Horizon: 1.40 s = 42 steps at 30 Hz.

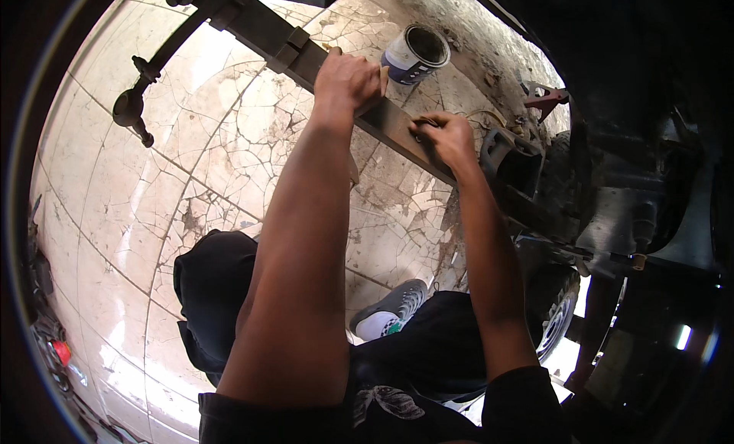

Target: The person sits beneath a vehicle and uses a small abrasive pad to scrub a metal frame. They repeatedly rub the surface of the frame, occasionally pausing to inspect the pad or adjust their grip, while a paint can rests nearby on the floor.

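Note:
A long dark metal bar, like a leaf spring (394, 130), runs slantwise from the upper left toward the vehicle's underside on the right. My left hand (348, 81) is closed on top of it, pressing a tan sheet (384, 78) whose edge shows beside the fingers. Farther right along the bar, my right hand (447, 142) has its fingers curled together close to the bar's surface. Whatever those fingers hold, if anything, is too dark to make out. A clamp band (289, 49) wraps the bar beyond my left hand.
An open paint can (417, 54) with a dark inside stands just beyond the bar. At the left, a rod with a ball joint (128, 107) hangs over cracked floor tiles (229, 138). A reddish stand (547, 98) and a tyre (562, 310) are at the right.

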### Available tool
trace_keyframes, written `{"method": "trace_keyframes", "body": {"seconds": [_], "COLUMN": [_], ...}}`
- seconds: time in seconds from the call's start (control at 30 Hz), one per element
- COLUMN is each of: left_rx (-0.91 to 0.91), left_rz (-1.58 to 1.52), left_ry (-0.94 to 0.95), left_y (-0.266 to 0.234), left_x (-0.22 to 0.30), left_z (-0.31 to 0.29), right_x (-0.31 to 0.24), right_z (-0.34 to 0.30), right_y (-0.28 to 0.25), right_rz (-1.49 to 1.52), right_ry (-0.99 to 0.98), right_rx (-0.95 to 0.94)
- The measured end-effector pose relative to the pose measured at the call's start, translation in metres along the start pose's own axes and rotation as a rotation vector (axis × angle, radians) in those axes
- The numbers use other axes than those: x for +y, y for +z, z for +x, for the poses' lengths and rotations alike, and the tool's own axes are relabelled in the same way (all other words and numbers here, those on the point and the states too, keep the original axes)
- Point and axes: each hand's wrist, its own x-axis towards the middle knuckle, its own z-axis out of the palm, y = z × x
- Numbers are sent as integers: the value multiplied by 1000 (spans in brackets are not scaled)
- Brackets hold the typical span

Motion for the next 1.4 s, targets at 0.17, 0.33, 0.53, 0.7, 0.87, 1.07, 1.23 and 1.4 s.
{"method": "trace_keyframes", "body": {"seconds": [0.17,0.33,0.53,0.7,0.87,1.07,1.23,1.4], "left_rx": [19,75,67,49,141,142,123,154], "left_rz": [-29,-50,-82,-37,-96,-113,-90,-119], "left_ry": [-34,32,29,6,32,-9,-8,20], "left_y": [-2,3,2,-5,4,5,0,8], "left_x": [0,-2,0,5,-8,0,4,0], "left_z": [0,3,2,-2,-2,-2,-5,-2], "right_x": [-2,46,14,-14,-34,-53,-52,-47], "right_z": [10,-20,4,17,-3,-35,-33,-32], "right_y": [11,-34,-11,18,17,31,34,39], "right_rz": [263,141,37,122,-132,-281,-288,-270], "right_ry": [-52,61,25,-22,55,-18,-6,-47], "right_rx": [-130,-11,-63,-45,150,311,386,388]}}
